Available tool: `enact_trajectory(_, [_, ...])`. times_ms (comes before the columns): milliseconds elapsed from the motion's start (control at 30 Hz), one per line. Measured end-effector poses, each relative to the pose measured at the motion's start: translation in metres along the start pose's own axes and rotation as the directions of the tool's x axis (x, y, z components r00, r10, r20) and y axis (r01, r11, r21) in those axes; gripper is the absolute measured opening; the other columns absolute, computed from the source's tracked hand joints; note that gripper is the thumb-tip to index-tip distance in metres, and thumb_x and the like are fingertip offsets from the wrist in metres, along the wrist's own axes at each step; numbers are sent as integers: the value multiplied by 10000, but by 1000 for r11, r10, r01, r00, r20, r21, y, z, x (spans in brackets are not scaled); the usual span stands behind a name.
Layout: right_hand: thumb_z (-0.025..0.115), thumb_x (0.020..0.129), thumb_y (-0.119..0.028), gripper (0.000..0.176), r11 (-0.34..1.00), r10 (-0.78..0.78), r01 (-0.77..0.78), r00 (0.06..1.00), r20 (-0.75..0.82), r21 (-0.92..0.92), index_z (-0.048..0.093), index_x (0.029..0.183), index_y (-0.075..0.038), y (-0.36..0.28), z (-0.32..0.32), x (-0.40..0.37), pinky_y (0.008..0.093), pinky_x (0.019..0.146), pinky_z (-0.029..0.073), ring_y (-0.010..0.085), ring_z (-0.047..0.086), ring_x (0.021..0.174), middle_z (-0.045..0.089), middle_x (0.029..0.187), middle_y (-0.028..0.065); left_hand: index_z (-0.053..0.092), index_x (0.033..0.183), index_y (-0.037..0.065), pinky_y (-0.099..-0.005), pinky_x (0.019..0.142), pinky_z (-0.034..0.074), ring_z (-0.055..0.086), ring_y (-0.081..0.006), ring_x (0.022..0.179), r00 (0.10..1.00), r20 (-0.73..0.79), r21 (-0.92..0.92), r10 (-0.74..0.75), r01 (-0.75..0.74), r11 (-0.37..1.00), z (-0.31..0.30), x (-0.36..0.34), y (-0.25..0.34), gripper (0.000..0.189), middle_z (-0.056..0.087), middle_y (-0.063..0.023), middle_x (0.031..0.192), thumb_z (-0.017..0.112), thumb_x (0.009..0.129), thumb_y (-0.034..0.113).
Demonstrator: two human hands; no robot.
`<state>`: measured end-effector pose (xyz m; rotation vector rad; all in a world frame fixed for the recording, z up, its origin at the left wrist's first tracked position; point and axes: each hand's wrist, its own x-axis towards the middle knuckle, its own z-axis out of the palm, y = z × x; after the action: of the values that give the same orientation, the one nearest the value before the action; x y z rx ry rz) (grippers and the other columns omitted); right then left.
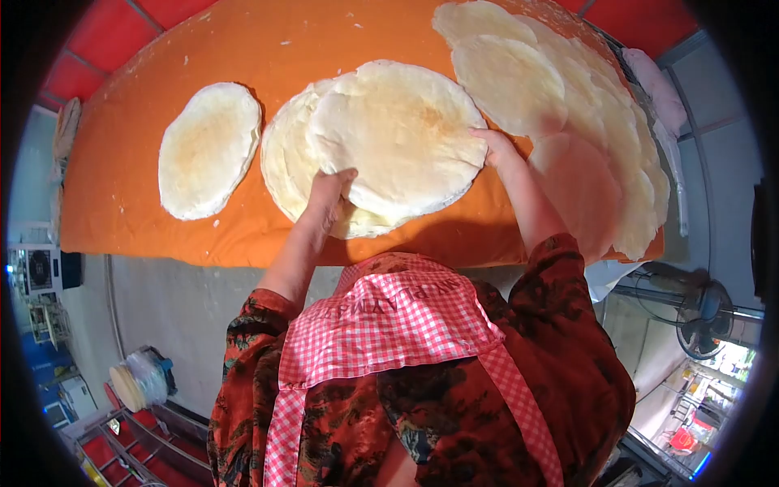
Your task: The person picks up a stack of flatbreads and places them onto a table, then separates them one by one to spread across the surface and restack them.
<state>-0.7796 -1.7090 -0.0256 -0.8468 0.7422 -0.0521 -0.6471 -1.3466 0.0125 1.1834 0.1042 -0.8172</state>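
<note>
A large round flatbread [398,134] with a faintly browned patch is gripped at its edges by both my hands. My left hand [331,188] pinches its lower left edge, and my right hand [493,146] has closed on the right edge. Beneath it and showing to the left lies a pile of similar flatbreads [288,154], partly hidden by the held one. Further left, a small stack of flatbreads [209,150] rests on the orange cloth [138,162].
Many overlapping flatbreads [507,77] spread along the right side of the cloth-covered table. A fan [704,319] stands at the lower right. At lower left, a round pale wooden piece [127,388] sits beside clear plastic. Red flooring [114,32] shows past the far edge.
</note>
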Motion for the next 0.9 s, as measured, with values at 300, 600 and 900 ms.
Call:
enact_trajectory(300, [647, 861, -227, 373, 752, -34, -250, 909, -416, -609, 576, 1135, 18, -38, 58, -65, 403, 923, 483, 265, 629, 1024, 650, 1095, 172, 484, 1183, -73, -434, 872, 535, 628, -306, 983, 998, -58, -58, 20, -24, 998, -26, -6, -7, 332, 622, -170, 1087, 545, 878, 44])
enact_trajectory(600, [511, 910, -434, 458, -101, -548, 89, 826, 130, -991, 558, 1192, -77, -72, 109, 75, 407, 925, 436, 312, 570, 1104, 611, 1196, 138, 491, 1210, -70, -384, 939, 486, 556, -267, 1106, 987, -3, -157, -160, 158, 975, -24, -13, 6, 386, 546, -174, 1216, 506, 878, 126])
enact_trajectory(900, [554, 904, -369, 575, -269, -556, 265, 742, 374, -926, 396, 1382, -90, -40, 97, 87, 408, 1024, 375, 326, 455, 1253, 485, 1357, 179, 485, 1218, -55, -418, 960, 469, 535, -290, 1134, 983, -37, -128, -177, 171, 977, -20, -15, 3, 409, 529, -179, 1240, 501, 876, 168])
